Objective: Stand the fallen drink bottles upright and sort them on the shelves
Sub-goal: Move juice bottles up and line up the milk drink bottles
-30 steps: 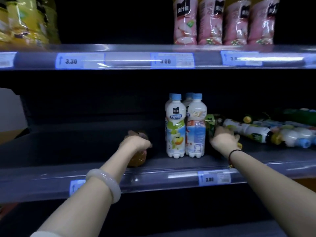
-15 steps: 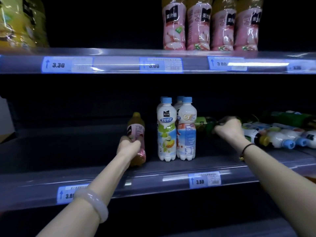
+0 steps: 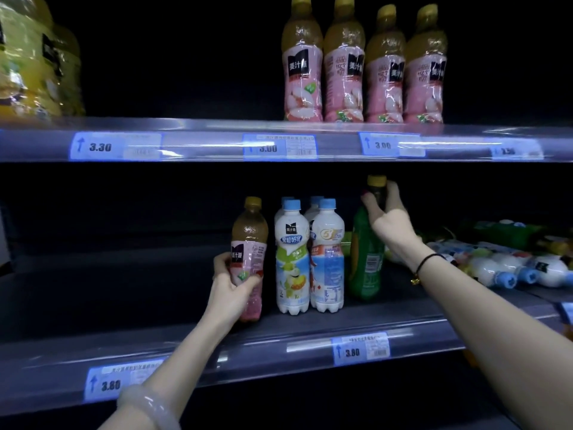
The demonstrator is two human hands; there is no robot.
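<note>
Flanking the standing white bottles (image 3: 308, 259), two more are upright: left hand (image 3: 231, 290) grips a pink bottle (image 3: 249, 259) just left of them, right hand (image 3: 387, 212) clasps a green bottle (image 3: 366, 259) at its neck, just right. Further right, a fallen pile (image 3: 508, 259) remains unsorted.

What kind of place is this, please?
Most likely a shop's drinks aisle. The shelf edges carry price tags such as 3.30 and 3.80, identical pink bottles stand in a row above, and more bottles lie fallen on the lower shelf.
</note>
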